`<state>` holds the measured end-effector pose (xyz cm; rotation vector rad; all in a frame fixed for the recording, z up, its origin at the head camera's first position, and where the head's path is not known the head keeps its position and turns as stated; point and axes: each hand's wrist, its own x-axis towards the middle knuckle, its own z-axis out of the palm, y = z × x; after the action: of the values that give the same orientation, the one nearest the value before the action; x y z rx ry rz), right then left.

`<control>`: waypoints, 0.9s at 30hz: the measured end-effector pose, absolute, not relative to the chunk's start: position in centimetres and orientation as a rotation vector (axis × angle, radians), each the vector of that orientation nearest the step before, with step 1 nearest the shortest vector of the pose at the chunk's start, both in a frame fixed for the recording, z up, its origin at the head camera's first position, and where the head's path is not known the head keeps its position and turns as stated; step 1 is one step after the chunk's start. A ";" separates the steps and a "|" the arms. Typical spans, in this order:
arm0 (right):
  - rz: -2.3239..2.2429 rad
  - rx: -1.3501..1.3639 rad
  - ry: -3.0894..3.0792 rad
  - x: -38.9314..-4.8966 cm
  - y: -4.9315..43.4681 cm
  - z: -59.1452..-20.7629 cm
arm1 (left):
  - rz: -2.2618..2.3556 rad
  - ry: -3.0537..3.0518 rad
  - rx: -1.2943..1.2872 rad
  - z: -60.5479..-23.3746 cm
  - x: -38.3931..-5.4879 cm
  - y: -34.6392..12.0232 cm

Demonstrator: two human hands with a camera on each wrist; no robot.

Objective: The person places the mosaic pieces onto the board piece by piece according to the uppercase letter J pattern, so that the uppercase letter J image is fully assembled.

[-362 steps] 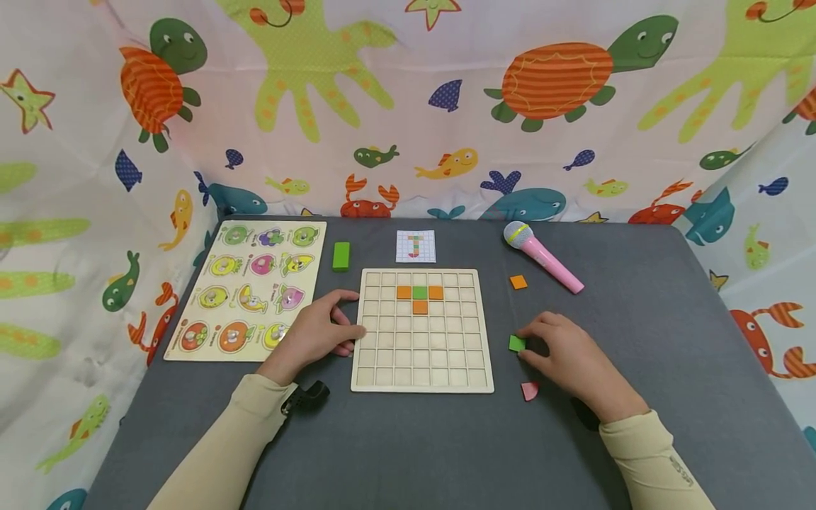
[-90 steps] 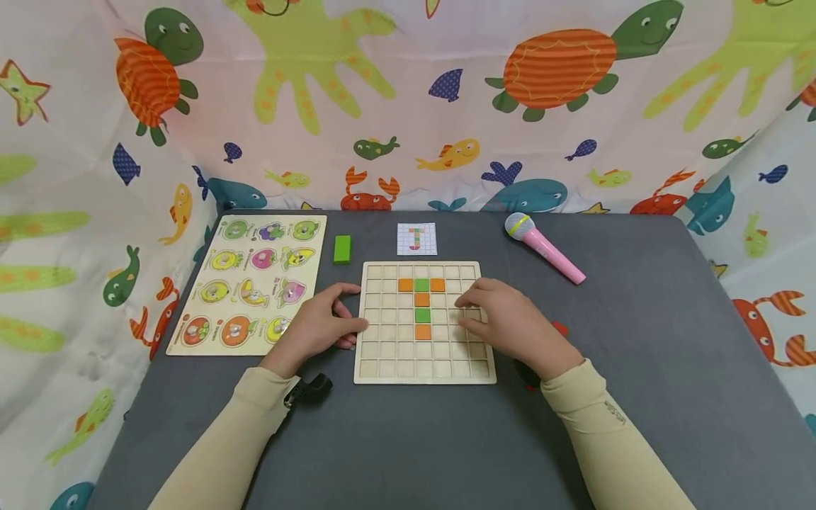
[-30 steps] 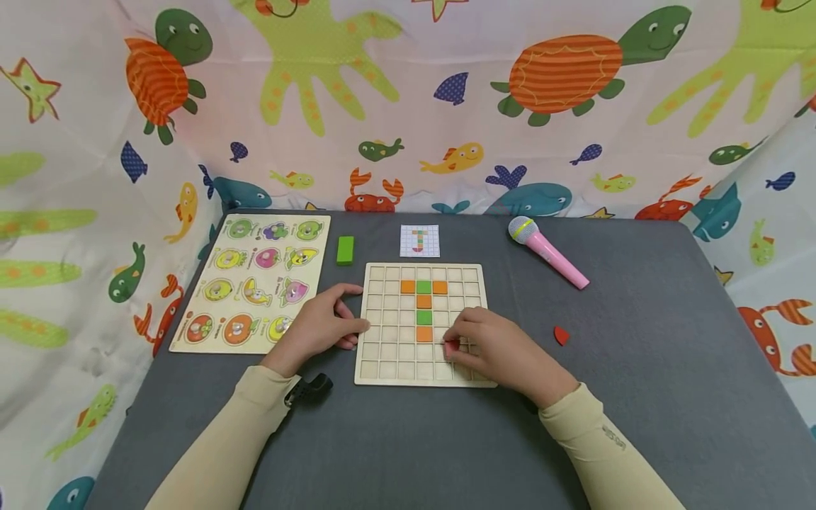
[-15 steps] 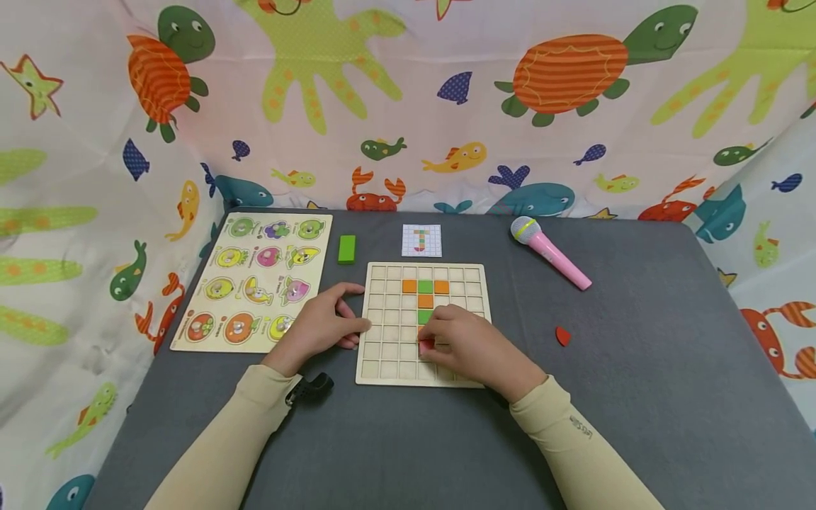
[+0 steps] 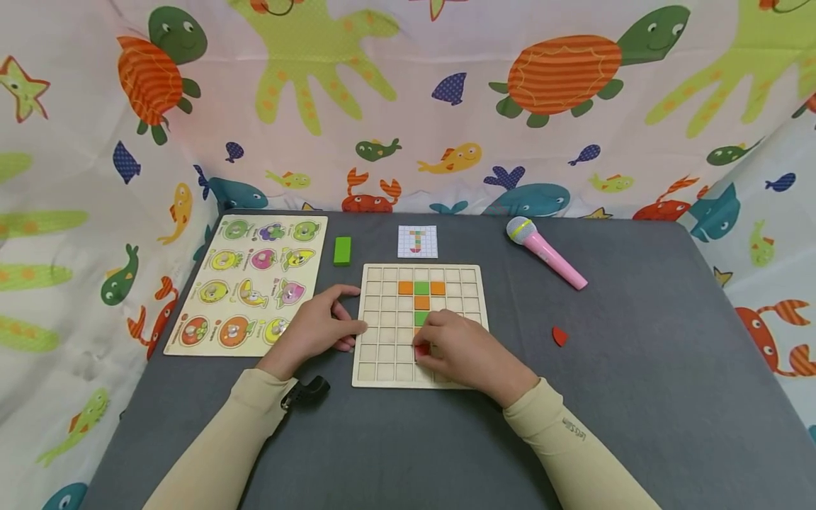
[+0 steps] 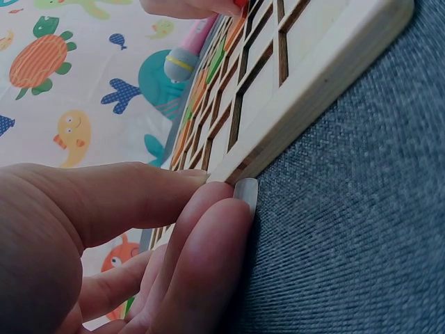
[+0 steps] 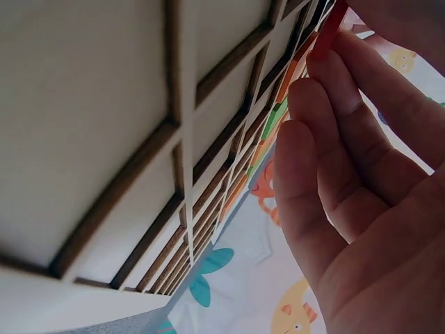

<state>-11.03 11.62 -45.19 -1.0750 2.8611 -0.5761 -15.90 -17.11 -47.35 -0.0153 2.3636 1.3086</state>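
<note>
A wooden grid board [image 5: 366, 372] lies on the table, with orange and green square tiles [image 5: 421, 287] set in a T-like row and column. My left hand [image 5: 312, 329] holds the board's left edge, thumb and fingertips right at the rim; in the left wrist view the thumb [image 6: 139, 198] meets the wooden edge. Over the lower middle of the board, my right hand [image 5: 468, 350] pinches a small red piece [image 7: 328, 31] just below the lowest orange tile. Its fingers hide most of this piece in the head view. Another red piece, rounded on one side [image 5: 559, 336], lies right of the board.
A small card [image 5: 417, 241] with a coloured J pattern lies behind the board. Left of it are a green block [image 5: 342, 251] and a fruit picture board [image 5: 210, 312]. A pink toy microphone [image 5: 551, 258] lies at the back right.
More green and orange tiles now sit in the column. The right hand took a red piece from the table and carried it left across the board. The left hand has stayed at the edge.
</note>
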 end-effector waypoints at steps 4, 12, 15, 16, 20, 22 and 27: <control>-0.554 -1.069 2.862 -11.0 11.6 -45.2 | 1.316 2.356 -0.008 -47.4 -15.9 -17.1; -0.568 -1.047 2.851 -10.9 11.6 -45.2 | 1.312 2.366 -0.008 -47.3 -15.9 -17.1; -0.578 -1.039 2.841 -10.9 11.6 -45.2 | 1.307 2.363 -0.012 -47.3 -15.8 -17.1; -0.580 -1.035 2.837 -10.9 11.6 -45.2 | 1.304 2.364 -0.011 -47.3 -15.8 -17.1; -0.566 -1.040 2.847 -11.1 11.8 -45.2 | 1.302 2.368 -0.005 -47.3 -15.8 -17.1; -0.564 -1.044 2.858 -11.2 11.9 -45.2 | 1.303 2.369 -0.002 -47.3 -15.8 -17.1; -0.593 -1.019 2.870 -11.3 12.2 -45.2 | 1.304 2.365 -0.004 -47.3 -15.9 -17.1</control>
<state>-11.30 12.22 -45.15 -1.0186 2.8696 -0.5933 -15.86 -17.10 -47.33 -0.0035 2.3646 1.3041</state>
